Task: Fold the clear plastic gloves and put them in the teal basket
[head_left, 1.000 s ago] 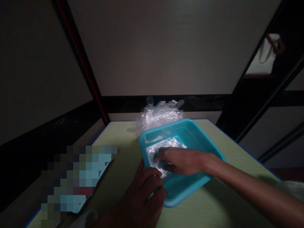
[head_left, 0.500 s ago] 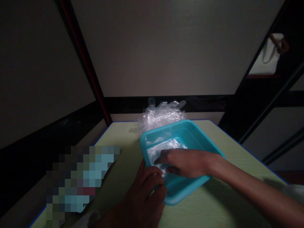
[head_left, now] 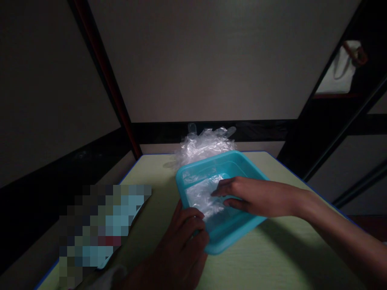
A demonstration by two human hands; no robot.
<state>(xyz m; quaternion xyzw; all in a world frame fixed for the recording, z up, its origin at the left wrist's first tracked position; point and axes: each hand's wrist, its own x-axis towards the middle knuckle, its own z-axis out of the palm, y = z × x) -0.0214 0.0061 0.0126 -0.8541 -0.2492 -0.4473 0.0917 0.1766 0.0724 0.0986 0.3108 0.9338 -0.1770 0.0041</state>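
A turquoise plastic basin (head_left: 225, 243) stands tilted toward me above the table, with thin clear plastic (head_left: 199, 193) lying crumpled on its inside left part. My left hand (head_left: 189, 241) is closed round the basin's near left rim. Over the inside of the basin is my right hand (head_left: 250, 197), its thumb and fingers apart and nothing seen between them; its fingertips are at the right edge of the clear plastic. Directly behind the basin lies a heap of crumpled clear plastic gloves (head_left: 205, 143).
The pale green table (head_left: 148, 173) has a blue edge. On its left lies a flat, pixelated item (head_left: 121, 221). Wall panels (head_left: 211, 60) rise behind the table. A white bag (head_left: 341, 72) sits on a shelf at the upper right.
My right hand has lifted off the plastic in the basin and moved up and to the right, its fingers wider apart. My left hand still holds the rim.
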